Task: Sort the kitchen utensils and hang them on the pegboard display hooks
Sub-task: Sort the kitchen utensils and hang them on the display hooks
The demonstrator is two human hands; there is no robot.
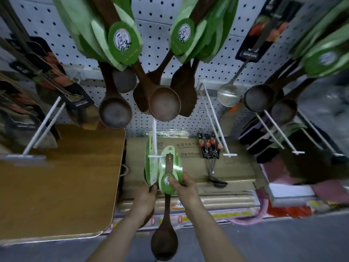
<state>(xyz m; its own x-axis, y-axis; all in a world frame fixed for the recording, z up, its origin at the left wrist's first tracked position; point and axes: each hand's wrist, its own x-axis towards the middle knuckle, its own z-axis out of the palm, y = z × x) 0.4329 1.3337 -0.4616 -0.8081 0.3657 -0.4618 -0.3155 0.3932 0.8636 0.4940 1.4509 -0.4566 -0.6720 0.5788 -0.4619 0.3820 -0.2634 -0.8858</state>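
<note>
Hook (154,140): a white rod reaching out from the pegboard (156,40) at lower centre. It carries a few hung cards (150,167), green and seen edge-on.
Carton (236,167): flat and printed, below the hook. Two packed metal ladles (209,148) lie on top of it, right of centre.
Upper hooks: dark wooden ladles (164,104) on green cards hang across the top of the frame, with a steel ladle (227,95) to their right.
Wooden ladle (164,241): in my grip at lower centre, bowl lowest, and the top of its green card (170,163) at the hook's tip.
Right hand (184,186): I pinch the ladle's card, thumb on the round label and fingers behind.
Left hand (146,197): my fingers curl round the lower end of the hung cards.
Forearms: both come up from the bottom edge, close together.
</note>
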